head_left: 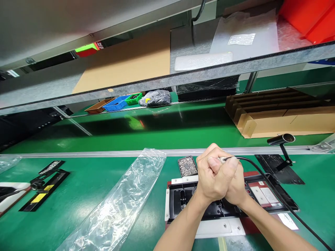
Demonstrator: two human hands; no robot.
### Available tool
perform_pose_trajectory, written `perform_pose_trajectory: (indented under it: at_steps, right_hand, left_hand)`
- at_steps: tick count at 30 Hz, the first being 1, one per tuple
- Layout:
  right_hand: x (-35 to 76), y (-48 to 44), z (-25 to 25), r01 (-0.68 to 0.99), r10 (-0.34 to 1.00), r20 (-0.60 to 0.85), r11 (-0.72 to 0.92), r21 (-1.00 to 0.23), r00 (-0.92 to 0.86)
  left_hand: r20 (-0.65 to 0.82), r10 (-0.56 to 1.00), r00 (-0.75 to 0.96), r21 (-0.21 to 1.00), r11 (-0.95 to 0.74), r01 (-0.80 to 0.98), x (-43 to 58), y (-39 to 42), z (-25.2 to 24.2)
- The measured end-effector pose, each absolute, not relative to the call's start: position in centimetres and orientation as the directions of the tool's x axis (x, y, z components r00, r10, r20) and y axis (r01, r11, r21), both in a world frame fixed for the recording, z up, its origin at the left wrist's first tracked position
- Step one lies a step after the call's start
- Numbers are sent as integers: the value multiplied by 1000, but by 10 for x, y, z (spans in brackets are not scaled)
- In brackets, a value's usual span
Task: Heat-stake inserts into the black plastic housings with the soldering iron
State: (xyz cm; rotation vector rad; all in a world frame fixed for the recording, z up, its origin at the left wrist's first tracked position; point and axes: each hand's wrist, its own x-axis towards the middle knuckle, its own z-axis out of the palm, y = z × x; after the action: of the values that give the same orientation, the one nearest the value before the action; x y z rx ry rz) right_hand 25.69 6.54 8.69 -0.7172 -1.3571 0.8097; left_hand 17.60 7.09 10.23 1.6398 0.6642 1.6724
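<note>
Both of my hands are clasped together above a black plastic housing (176, 202). My left hand (213, 174) and my right hand (235, 181) are closed around a tool whose pale end (222, 159) shows between the thumbs; its body is hidden by the fingers. A black cable (272, 188) runs from that end over my right forearm to the lower right. The housing lies in a fixture with white blocks (217, 227) and a dark red base (251, 226). Just behind it sits a small tray of screws (187, 166).
Clear plastic bag (120, 205) left of the fixture; black stand with yellow patches (44, 191) farther left. Black holder (281, 139) at right, cardboard dividers (285, 118) behind. Small blue bin (117, 103) at the back; metal shelf edge (146, 84) crosses overhead.
</note>
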Motion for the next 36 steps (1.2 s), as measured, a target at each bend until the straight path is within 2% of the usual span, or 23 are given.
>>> perform_pose_trajectory:
  at_steps: [36]
  right_hand:
    - [257,65,90,-87,842,538,539,-838,31]
  left_hand:
    - [631,775,48,774,-622,-119,176,70,103]
